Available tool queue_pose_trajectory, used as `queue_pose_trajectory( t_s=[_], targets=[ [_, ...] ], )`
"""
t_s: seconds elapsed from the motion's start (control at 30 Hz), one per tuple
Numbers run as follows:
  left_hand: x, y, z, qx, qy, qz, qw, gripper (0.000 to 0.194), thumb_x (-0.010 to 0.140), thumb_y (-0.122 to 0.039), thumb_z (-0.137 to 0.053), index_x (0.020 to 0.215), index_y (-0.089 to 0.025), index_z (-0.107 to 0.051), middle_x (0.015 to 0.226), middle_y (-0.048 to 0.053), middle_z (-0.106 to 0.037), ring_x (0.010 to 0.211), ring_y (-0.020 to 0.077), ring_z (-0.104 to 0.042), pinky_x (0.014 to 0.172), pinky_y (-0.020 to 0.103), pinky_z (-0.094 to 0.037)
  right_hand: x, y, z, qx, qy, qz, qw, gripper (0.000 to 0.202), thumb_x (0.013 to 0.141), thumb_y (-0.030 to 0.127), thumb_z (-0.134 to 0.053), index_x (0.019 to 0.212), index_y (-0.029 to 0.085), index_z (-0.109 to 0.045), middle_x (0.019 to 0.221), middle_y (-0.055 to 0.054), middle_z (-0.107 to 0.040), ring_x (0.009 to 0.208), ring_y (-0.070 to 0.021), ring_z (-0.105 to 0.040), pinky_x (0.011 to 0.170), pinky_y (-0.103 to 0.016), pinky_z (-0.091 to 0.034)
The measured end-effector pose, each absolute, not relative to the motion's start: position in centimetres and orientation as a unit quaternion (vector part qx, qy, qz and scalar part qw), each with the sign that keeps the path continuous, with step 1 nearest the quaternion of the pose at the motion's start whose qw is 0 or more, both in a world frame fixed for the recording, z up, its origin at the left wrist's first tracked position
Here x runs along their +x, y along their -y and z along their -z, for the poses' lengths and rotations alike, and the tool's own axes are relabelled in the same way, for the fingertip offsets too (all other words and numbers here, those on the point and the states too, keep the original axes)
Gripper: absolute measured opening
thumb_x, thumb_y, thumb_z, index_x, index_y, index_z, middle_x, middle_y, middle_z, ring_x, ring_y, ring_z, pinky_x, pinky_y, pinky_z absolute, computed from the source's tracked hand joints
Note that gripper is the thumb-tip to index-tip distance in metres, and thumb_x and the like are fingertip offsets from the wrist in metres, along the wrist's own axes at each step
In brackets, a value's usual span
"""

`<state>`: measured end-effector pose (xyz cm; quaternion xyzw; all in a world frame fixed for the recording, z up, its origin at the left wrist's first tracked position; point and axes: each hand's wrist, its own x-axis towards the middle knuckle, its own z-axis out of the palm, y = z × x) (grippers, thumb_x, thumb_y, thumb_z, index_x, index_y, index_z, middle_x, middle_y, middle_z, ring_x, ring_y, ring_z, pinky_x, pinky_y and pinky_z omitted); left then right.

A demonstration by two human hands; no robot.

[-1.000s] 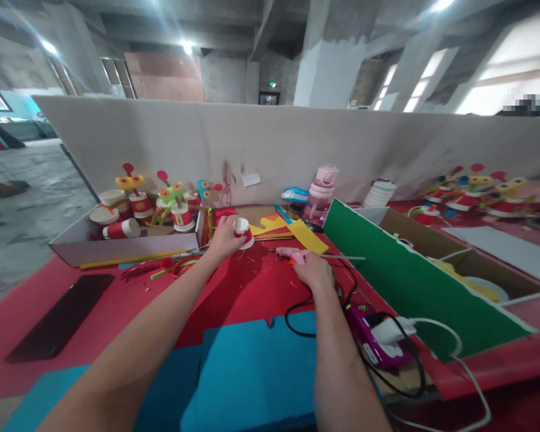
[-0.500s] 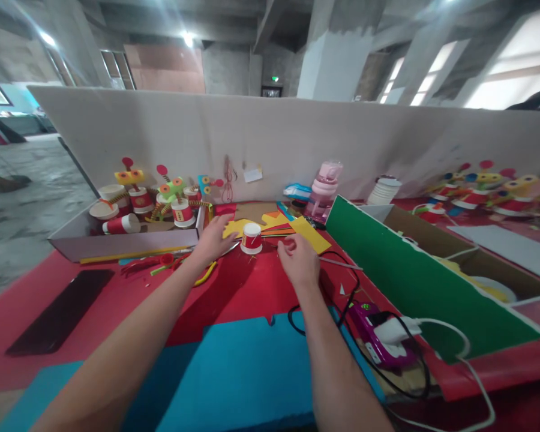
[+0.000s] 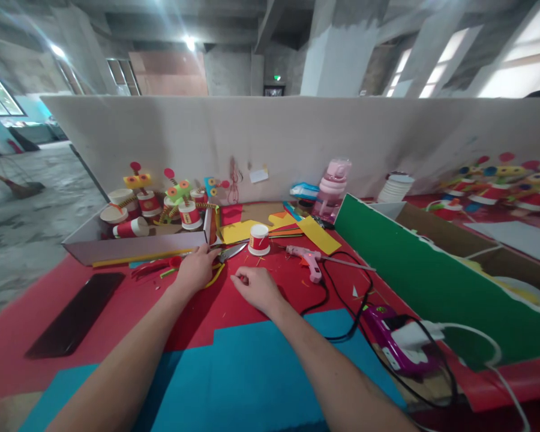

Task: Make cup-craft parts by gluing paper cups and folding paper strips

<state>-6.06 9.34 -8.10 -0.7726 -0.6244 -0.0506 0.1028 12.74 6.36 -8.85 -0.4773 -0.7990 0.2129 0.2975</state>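
the left hand (image 3: 197, 267) reached out over the scissors (image 3: 231, 253), whose silver blades pointed away to the right and whose yellow handles lay partly under and beside it. its fingers were spread over that spot, but whether they had closed on a handle could not be told. red-handled pliers or scissors (image 3: 155, 268) lay just left of it.

the right hand (image 3: 256, 287) hovered or rested in front of the paper cup (image 3: 258, 241), well short of touching it. its fingers were curled inward, with nothing visible in them; whether the tips met could not be told.

the cup, red with white ends, stood upside down on the red surface (image 3: 162, 306), wider rim below, apart from both hands. it sat between the scissor blades and the pink glue gun (image 3: 309, 258), which lay on its side with a pale stick out of its back end. behind the cup were yellow sheets (image 3: 319, 235).

to the left, a low box (image 3: 135, 251) held figures made of cups, and a dark phone (image 3: 76, 315) lay nearer. to the right were a green panel (image 3: 414, 282) and a purple power strip (image 3: 398, 348). blue sheets (image 3: 252, 378) covered the near edge.
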Motion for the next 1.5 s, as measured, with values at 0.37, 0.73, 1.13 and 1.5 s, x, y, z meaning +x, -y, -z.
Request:
queue_pose_trajectory(
  t_s=[0.37, 0.73, 1.13, 1.5],
  targets=[
    [-6.6, -10.3, 6.3, -0.765, 0.639, 0.075, 0.033, 0.031, 0.086, -0.025, -0.042, 0.105, -0.024, -0.067, 0.102, 0.009, -0.066, 0.094, 0.0231, -0.063, 0.081, 0.031, -0.047, 12.9, -6.5, 9.0, -0.475, 0.805, -0.213, 0.286, 0.023, 0.086, 0.035, -0.052, 0.074, 0.021, -0.065, 0.058, 0.001, -0.059, 0.055, -0.0115, -0.05, 0.052, -0.022, -0.027],
    [-2.5, -14.0, 5.4, -0.736, 0.674, 0.016, 0.05, 0.022, 0.073, -0.008, -0.054, 0.086, -0.011, -0.072, 0.092, 0.023, -0.07, 0.09, 0.0322, -0.067, 0.076, 0.039, -0.05, 13.0, -6.6, 9.1, -0.478, 0.799, -0.216, 0.294, 0.022, 0.085, 0.034, -0.052, 0.073, 0.021, -0.065, 0.059, 0.001, -0.06, 0.055, -0.0116, -0.051, 0.051, -0.022, -0.028],
    [-2.9, -4.7, 3.5, -0.512, 0.481, 0.608, -0.37, 0.018, 0.071, -0.035, -0.063, 0.077, -0.02, -0.056, 0.058, -0.003, -0.055, 0.049, 0.011, -0.052, 0.046, 0.022, -0.039, 13.1, -7.2, 8.0, -0.344, 0.586, -0.486, 0.549, 0.028, 0.083, 0.043, -0.055, 0.095, 0.019, -0.062, 0.087, -0.002, -0.064, 0.072, -0.0129, -0.055, 0.065, -0.023, -0.044],
    [-0.7, -3.5, 6.9, -0.508, 0.483, 0.412, -0.583, 0.021, 0.07, -0.033, -0.067, 0.074, -0.017, -0.054, 0.051, -0.005, -0.054, 0.037, 0.0056, -0.043, 0.035, 0.016, -0.026, 13.2, -7.3, 8.3, -0.335, 0.515, -0.571, 0.544, 0.028, 0.07, 0.042, -0.07, 0.063, 0.017, -0.06, 0.056, 0.004, -0.05, 0.054, -0.0092, -0.043, 0.053, -0.022, -0.033]
  ],
)
